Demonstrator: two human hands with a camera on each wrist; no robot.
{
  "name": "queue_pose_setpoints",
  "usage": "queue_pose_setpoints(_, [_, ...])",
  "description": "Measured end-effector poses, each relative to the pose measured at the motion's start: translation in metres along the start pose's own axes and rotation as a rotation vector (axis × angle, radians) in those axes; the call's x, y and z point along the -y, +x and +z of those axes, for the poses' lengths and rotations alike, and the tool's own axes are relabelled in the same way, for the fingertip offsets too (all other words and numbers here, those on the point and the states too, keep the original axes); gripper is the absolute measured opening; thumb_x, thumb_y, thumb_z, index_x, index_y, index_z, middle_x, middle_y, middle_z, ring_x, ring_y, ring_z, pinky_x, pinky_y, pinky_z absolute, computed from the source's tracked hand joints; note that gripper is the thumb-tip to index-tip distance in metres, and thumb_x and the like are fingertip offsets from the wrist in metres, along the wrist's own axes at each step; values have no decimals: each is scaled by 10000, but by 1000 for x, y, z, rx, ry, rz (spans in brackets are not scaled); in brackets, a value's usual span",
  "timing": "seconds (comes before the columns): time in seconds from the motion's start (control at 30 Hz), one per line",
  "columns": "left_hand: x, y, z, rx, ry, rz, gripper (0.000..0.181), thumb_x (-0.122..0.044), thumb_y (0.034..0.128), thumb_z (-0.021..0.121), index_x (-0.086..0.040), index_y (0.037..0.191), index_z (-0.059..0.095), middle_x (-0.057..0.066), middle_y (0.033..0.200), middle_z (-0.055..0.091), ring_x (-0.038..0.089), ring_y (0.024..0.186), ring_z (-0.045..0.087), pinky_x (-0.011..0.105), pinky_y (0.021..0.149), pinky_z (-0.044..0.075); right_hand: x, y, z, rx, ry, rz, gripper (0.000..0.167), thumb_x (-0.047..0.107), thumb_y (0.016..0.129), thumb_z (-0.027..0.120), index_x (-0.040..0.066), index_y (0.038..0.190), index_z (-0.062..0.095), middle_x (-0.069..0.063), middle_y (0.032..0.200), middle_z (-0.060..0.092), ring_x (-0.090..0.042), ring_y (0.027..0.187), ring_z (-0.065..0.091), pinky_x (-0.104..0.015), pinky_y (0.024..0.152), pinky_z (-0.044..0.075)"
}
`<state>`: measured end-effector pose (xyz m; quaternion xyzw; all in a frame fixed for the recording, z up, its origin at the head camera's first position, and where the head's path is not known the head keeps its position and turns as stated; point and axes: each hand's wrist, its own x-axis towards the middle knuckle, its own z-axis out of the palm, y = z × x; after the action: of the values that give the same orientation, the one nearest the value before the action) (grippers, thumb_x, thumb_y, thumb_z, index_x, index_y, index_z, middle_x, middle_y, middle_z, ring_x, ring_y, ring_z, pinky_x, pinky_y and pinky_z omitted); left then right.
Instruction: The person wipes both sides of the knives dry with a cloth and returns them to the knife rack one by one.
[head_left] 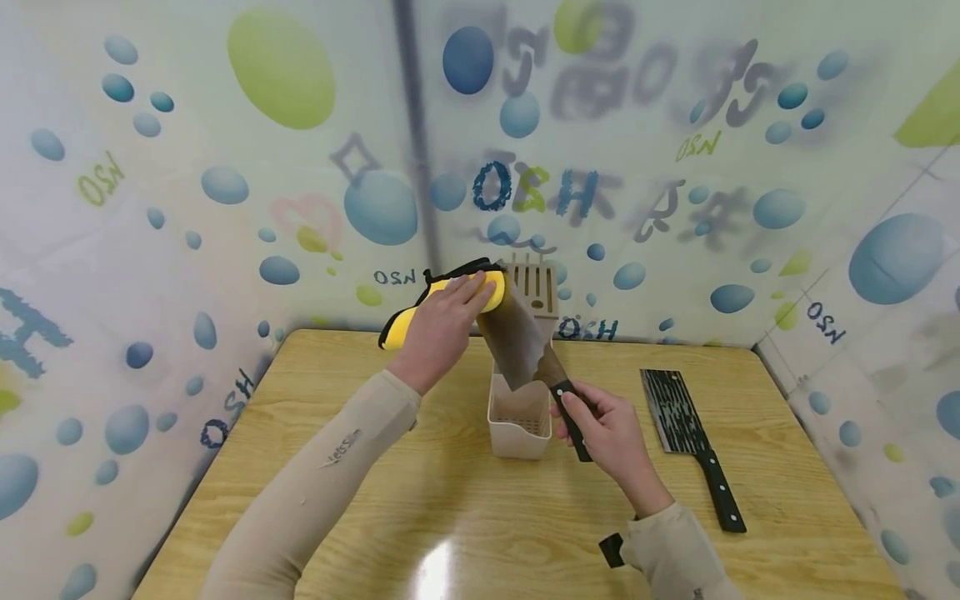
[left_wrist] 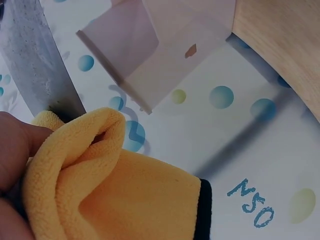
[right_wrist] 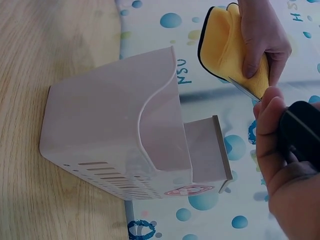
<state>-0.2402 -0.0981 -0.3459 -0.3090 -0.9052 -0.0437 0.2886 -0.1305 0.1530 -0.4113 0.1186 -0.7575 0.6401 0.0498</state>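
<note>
Cleaver [head_left: 525, 346] in air abv pale holder [head_left: 519, 439], blade [head_left: 510, 325] angled far left. R hand [head_left: 609, 432] grips handle [head_left: 579, 442]; L hand [head_left: 442, 325] pinches yellow cloth [left_wrist: 142, 192] round blade's far end. 2nd cleaver [head_left: 677, 417] flat on surface [head_left: 390, 492], right.

A yellowish wood-grain table [head_left: 525, 517] bears an upright, pale plastic holder [head_left: 519, 442] and, to its right, a broad-bladed, black-handled cleaver [head_left: 688, 433].

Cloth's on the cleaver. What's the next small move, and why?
Probably draw the yellow cloth along the blade toward the handle: the left hand holds it at the blade's far end, the right hand grips the handle, and the blade between lies uncovered.
</note>
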Motion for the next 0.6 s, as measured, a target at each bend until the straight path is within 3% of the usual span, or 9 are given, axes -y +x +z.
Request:
queue_pose_setpoints(0.23, [4, -2, 0, 14, -1, -15, 524, 90, 945, 655, -74, 1441, 611, 122, 1488, 584, 302, 1297, 620, 405, 1035, 554, 2, 1, 0, -19, -7, 27, 284, 124, 1076, 562, -86, 1224, 683, -177, 886, 726, -205, 632, 684, -315, 584, 615])
queue_pose_setpoints(0.6, [8, -6, 2, 11, -19, -28, 533, 107, 937, 657, -65, 1439, 611, 134, 1488, 581, 309, 1297, 620, 417, 989, 581, 1, 2, -1, -32, -1, 39, 281, 141, 1075, 571, -71, 1213, 693, -130, 877, 733, -201, 641, 693, -322, 594, 624])
